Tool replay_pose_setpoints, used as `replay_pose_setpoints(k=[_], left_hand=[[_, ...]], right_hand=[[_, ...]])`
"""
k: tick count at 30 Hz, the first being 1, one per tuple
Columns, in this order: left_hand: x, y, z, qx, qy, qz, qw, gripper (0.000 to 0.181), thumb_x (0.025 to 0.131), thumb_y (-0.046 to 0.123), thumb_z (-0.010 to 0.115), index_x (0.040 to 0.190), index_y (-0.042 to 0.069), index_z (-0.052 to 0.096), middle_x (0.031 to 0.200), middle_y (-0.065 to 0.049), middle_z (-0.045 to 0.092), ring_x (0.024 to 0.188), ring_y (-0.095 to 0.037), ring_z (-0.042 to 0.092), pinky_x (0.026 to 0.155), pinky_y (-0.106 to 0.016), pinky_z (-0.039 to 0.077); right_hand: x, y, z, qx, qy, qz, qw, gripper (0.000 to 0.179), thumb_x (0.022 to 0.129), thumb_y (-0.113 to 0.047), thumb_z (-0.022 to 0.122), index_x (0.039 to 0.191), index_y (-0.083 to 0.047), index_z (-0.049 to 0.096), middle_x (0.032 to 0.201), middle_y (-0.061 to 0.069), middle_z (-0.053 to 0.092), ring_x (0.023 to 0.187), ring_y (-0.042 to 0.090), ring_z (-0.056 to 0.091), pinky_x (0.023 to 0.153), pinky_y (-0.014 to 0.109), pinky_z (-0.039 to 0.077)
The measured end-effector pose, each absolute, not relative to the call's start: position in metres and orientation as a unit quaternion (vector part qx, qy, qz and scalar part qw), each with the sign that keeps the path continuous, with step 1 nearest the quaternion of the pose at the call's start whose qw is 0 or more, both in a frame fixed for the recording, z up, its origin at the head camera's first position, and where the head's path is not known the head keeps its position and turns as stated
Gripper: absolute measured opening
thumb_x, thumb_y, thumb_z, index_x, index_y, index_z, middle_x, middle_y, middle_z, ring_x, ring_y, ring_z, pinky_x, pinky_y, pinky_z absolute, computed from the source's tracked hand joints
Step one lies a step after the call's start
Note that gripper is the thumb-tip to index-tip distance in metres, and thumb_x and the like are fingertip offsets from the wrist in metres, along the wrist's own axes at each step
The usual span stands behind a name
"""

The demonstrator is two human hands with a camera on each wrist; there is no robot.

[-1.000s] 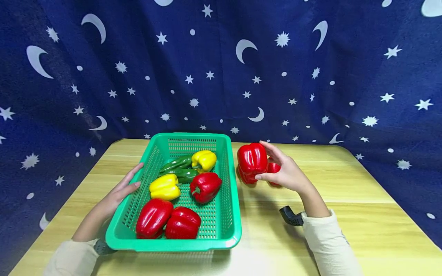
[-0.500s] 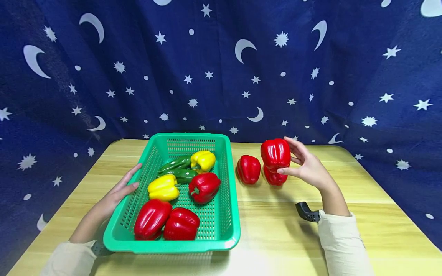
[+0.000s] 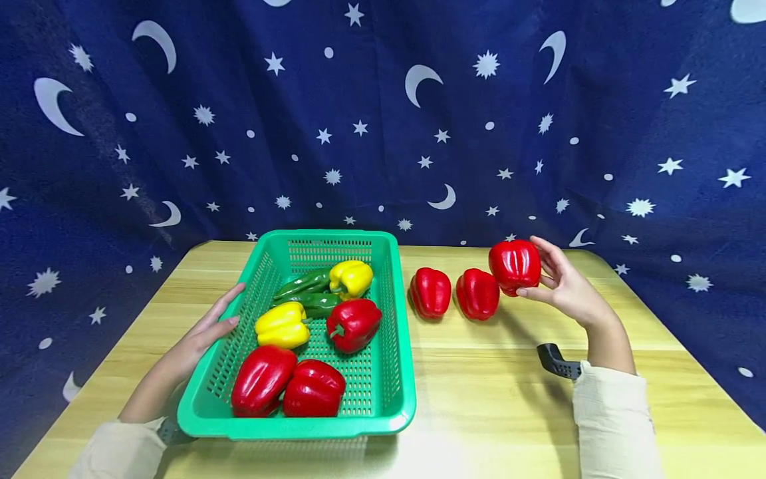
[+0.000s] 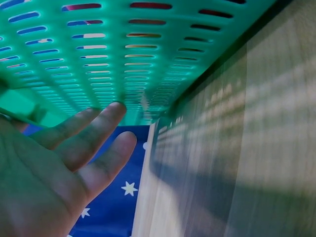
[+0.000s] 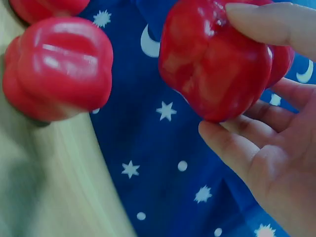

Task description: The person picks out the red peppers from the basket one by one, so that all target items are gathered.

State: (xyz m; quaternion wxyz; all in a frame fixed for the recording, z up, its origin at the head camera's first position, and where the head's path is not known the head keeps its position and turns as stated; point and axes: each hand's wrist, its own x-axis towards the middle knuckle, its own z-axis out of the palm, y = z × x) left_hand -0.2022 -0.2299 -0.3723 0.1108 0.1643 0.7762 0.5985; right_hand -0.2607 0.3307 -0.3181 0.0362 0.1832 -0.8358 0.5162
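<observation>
My right hand point(image 3: 571, 289) holds a red bell pepper point(image 3: 513, 265) between thumb and fingers, raised above the table at the back right. In the right wrist view the thumb lies on the near face of this pepper point(image 5: 212, 64), with the fingers along its other side. Two more red bell peppers, one nearer the middle point(image 3: 431, 293) and one beside the held pepper point(image 3: 477, 294), rest on the table. My left hand point(image 3: 194, 342) lies against the left side of a green plastic basket point(image 3: 407, 359). In the left wrist view its fingers point(image 4: 94, 138) are extended by the slotted wall.
Inside the basket lie two yellow bell peppers point(image 3: 282, 326), several red ones point(image 3: 354, 326) and green long peppers point(image 3: 308, 285). The wooden table point(image 3: 479, 412) ends at a dark blue curtain point(image 3: 383, 133) with moons and stars.
My right hand has carried the red bell pepper to the right, past the two on the table, which are now both in plain sight. The left hand stays by the basket.
</observation>
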Motion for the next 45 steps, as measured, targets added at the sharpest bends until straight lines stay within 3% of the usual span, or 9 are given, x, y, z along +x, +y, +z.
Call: replay_pose_setpoints(k=[5, 10, 15, 19, 23, 27, 30, 41, 45], left_hand=[[-0.202, -0.230, -0.372, 0.159, 0.779, 0.596, 0.111, 0.055, 0.100, 0.026, 0.028, 0.148, 0.026, 0.001, 0.148, -0.026, 0.002, 0.105, 0.008, 0.049, 0.082, -0.033, 0.052], [-0.202, -0.230, -0.372, 0.155, 0.790, 0.585, 0.102, 0.056, 0.100, 0.026, 0.029, 0.148, 0.024, 0.002, 0.149, -0.023, -0.001, 0.106, 0.009, 0.046, 0.083, -0.025, 0.050], [-0.201, -0.229, -0.370, 0.151, 0.794, 0.580, 0.100, 0.056, 0.099, 0.026, 0.029, 0.148, 0.025, 0.002, 0.149, -0.024, 0.000, 0.104, 0.008, 0.049, 0.082, -0.031, 0.052], [-0.201, -0.229, -0.369, 0.148, 0.795, 0.580, 0.099, 0.056, 0.099, 0.027, 0.030, 0.148, 0.026, 0.002, 0.149, -0.024, 0.001, 0.103, 0.007, 0.049, 0.082, -0.035, 0.053], [-0.201, -0.229, -0.369, 0.151, 0.790, 0.585, 0.102, 0.055, 0.100, 0.027, 0.029, 0.148, 0.025, 0.002, 0.149, -0.024, 0.001, 0.104, 0.007, 0.049, 0.082, -0.034, 0.053], [-0.201, -0.229, -0.370, 0.153, 0.787, 0.589, 0.104, 0.055, 0.100, 0.026, 0.028, 0.148, 0.024, 0.001, 0.148, -0.025, 0.002, 0.104, 0.006, 0.050, 0.082, -0.032, 0.052], [-0.201, -0.229, -0.370, 0.151, 0.789, 0.587, 0.103, 0.055, 0.100, 0.026, 0.029, 0.148, 0.024, 0.002, 0.148, -0.025, 0.002, 0.104, 0.007, 0.050, 0.081, -0.034, 0.053], [-0.201, -0.229, -0.370, 0.156, 0.781, 0.595, 0.106, 0.055, 0.100, 0.026, 0.028, 0.148, 0.025, 0.001, 0.148, -0.025, 0.003, 0.105, 0.005, 0.050, 0.082, -0.027, 0.051], [-0.201, -0.229, -0.370, 0.156, 0.785, 0.591, 0.103, 0.055, 0.100, 0.025, 0.028, 0.148, 0.025, 0.001, 0.148, -0.024, 0.002, 0.105, 0.005, 0.050, 0.082, -0.027, 0.051]], right_hand=[[-0.262, 0.344, -0.326, 0.184, -0.834, 0.519, 0.037, 0.090, 0.073, 0.014, 0.062, 0.145, -0.009, 0.014, 0.121, -0.011, 0.037, 0.105, -0.010, 0.042, 0.081, 0.004, 0.043], [-0.265, 0.356, -0.335, 0.166, -0.833, 0.526, 0.030, 0.086, 0.073, 0.016, 0.057, 0.144, -0.010, 0.016, 0.116, -0.017, 0.036, 0.101, -0.012, 0.044, 0.078, 0.005, 0.044], [-0.268, 0.365, -0.346, 0.140, -0.841, 0.522, 0.024, 0.085, 0.074, 0.012, 0.059, 0.142, -0.005, 0.013, 0.128, 0.003, 0.035, 0.103, -0.013, 0.040, 0.079, 0.004, 0.041], [-0.273, 0.369, -0.352, 0.121, -0.849, 0.514, 0.012, 0.087, 0.075, 0.008, 0.062, 0.142, -0.001, 0.008, 0.135, 0.021, 0.024, 0.107, -0.011, 0.036, 0.081, 0.003, 0.038], [-0.275, 0.371, -0.358, 0.103, -0.853, 0.511, -0.003, 0.089, 0.076, 0.005, 0.063, 0.142, 0.001, 0.004, 0.138, 0.024, 0.020, 0.116, -0.001, 0.036, 0.082, 0.003, 0.037], [-0.276, 0.374, -0.364, 0.093, -0.857, 0.506, -0.023, 0.091, 0.077, 0.003, 0.063, 0.143, 0.001, 0.000, 0.142, 0.026, 0.014, 0.133, 0.028, 0.024, 0.085, 0.003, 0.035], [-0.277, 0.375, -0.368, 0.085, -0.860, 0.502, -0.037, 0.092, 0.077, 0.001, 0.063, 0.143, 0.000, -0.001, 0.144, 0.026, 0.012, 0.132, 0.042, 0.015, 0.085, 0.003, 0.034], [-0.280, 0.378, -0.380, 0.078, -0.857, 0.507, -0.053, 0.094, 0.076, 0.002, 0.065, 0.142, 0.000, -0.002, 0.144, 0.028, 0.012, 0.130, 0.043, 0.015, 0.089, 0.004, 0.033], [-0.279, 0.379, -0.382, 0.077, -0.857, 0.504, -0.069, 0.096, 0.075, 0.002, 0.065, 0.142, 0.000, -0.003, 0.144, 0.029, 0.012, 0.130, 0.044, 0.016, 0.108, 0.032, 0.030]])
